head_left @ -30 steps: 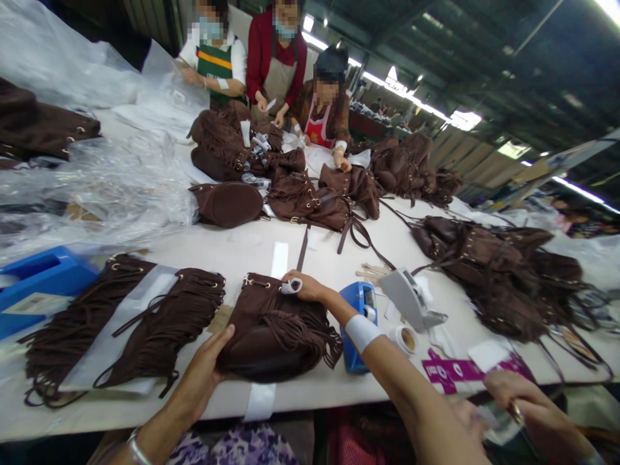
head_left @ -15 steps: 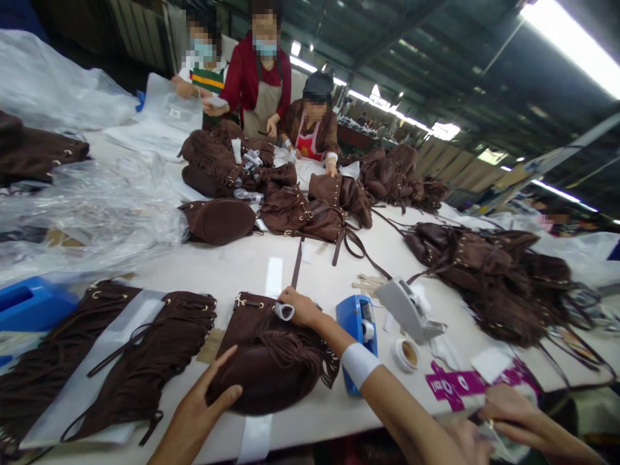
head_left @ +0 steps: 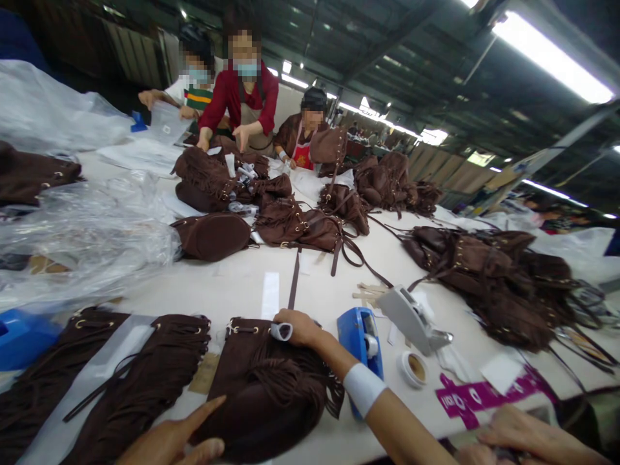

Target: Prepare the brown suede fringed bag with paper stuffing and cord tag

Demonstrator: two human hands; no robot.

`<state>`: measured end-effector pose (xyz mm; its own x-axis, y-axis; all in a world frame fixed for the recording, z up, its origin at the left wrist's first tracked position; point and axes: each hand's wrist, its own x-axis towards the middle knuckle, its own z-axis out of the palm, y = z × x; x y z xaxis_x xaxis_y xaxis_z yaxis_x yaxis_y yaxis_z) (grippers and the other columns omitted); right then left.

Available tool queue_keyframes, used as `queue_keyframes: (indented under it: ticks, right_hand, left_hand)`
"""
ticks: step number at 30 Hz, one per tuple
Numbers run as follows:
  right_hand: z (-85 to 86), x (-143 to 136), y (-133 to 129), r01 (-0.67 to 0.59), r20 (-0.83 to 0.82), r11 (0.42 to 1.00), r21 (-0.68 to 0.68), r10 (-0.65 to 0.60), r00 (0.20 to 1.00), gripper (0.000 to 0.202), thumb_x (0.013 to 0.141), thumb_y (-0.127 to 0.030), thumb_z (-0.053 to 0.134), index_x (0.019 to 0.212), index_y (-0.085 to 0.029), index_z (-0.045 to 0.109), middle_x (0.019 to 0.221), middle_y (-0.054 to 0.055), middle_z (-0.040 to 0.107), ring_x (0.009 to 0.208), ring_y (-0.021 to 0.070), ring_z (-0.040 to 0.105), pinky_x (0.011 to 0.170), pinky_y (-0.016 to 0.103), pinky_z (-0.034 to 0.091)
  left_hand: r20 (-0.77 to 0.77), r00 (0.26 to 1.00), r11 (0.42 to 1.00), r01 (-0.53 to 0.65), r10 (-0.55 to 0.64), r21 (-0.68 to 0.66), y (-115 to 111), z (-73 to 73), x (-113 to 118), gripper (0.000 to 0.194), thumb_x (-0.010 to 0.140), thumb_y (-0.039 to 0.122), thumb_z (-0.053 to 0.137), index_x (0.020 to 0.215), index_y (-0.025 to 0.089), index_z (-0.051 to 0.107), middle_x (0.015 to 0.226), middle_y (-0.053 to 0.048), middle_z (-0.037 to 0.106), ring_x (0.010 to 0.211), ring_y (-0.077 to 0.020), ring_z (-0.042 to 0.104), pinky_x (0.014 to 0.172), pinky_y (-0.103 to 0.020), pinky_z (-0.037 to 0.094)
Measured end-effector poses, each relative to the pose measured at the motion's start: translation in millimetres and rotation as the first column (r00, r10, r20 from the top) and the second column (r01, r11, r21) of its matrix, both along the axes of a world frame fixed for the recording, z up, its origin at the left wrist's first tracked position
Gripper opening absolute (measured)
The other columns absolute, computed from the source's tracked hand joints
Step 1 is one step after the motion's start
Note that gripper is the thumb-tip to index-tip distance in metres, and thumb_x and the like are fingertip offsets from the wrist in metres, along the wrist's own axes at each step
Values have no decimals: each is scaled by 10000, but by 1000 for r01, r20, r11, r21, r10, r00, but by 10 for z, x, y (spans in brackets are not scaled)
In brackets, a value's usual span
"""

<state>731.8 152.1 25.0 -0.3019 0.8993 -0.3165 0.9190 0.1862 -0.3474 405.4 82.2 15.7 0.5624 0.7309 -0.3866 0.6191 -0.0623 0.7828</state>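
A dark brown fringed bag lies before me on the table, its broad smooth base toward me and its eyeleted top edge away. My left hand is at the bag's lower left side, thumb and index finger stretched apart against it. At the top edge my right hand is closed, with a white rolled wrap at its fingers; what else lies under the palm is hidden. From behind this hand a thin brown strap runs away over the table. A white band circles my right wrist.
More fringed bags lie left, beside clear plastic. To the right are a blue tape dispenser, a grey dispenser, a round white tub and heaped bags. Another person's hands are at bottom right; several people work opposite.
The view has tilted up, so the table sits lower. My hands stay at the bag. Across the table, one person has lifted a bag and another now reaches into the pile.
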Motion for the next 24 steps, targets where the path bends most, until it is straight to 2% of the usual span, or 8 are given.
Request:
queue_keyframes:
  ticks: [2,5,6,8,11,15,20,24]
  right_hand:
    - [-34,-1,-1,-7,-10,1000,10,7,1000,161,859,-299,573,973,-213,647,1059,71,685,903,209,646,727,287,456]
    - [-37,2,-21,-10,-15,1000,28,10,1000,178,865,-301,573,1007,-218,640,1066,63,678,905,202,645,733,284,454]
    - [-32,2,-30,-8,-15,999,35,8,1000,183,872,-316,568,1011,-218,637,1057,61,676,893,198,645,726,282,453]
    - [-35,3,-46,-4,-15,999,49,5,1000,194,891,-348,552,1011,-217,631,1036,55,672,874,191,645,716,277,450]
    - [-104,13,-59,2,-29,997,71,0,1000,198,906,-370,535,998,-220,625,1028,50,663,883,185,644,715,270,450]
    - [-249,28,-60,22,-45,994,104,-18,999,166,900,-354,547,969,-223,624,1006,45,655,871,190,639,694,276,448]
    - [-287,13,-54,28,-29,993,118,-25,999,154,903,-359,554,933,-227,626,956,41,648,843,205,640,671,297,455]
    - [-285,6,-50,32,-35,992,121,-28,999,198,923,-401,522,926,-231,625,944,39,647,849,210,647,663,300,460]
  left_hand:
    - [-195,980,982,73,-39,173,404,317,177,425,846,596,555,1131,324,715,1058,-45,770,1016,-311,708,923,-407,534]
    - [-304,953,864,160,-8,478,1144,602,810,445,972,394,396,1372,244,519,1132,-84,725,1048,-254,679,937,-374,497]
    - [-364,929,825,254,-64,505,1390,617,1070,509,950,344,456,1438,203,428,1260,-110,665,1135,-240,638,965,-342,478]
    - [-416,902,802,329,-111,499,1834,542,1557,734,841,320,649,1482,145,338,1426,-165,528,1272,-266,539,1040,-339,428]
    - [-516,844,800,409,-148,439,2312,307,2041,926,621,326,853,1411,116,418,1398,-222,510,1274,-357,505,998,-419,465]
    - [-613,763,768,514,-205,383,2599,104,2240,868,471,319,930,1225,118,551,1338,-231,527,1232,-399,490,942,-480,491]
    - [-645,710,731,594,-280,337,2709,65,2326,884,468,317,946,1212,93,525,1228,-240,615,1206,-414,492,962,-514,459]
    - [-635,708,726,607,-308,324,2720,56,2356,920,479,330,942,1249,89,499,1169,-244,657,1196,-425,508,937,-519,460]
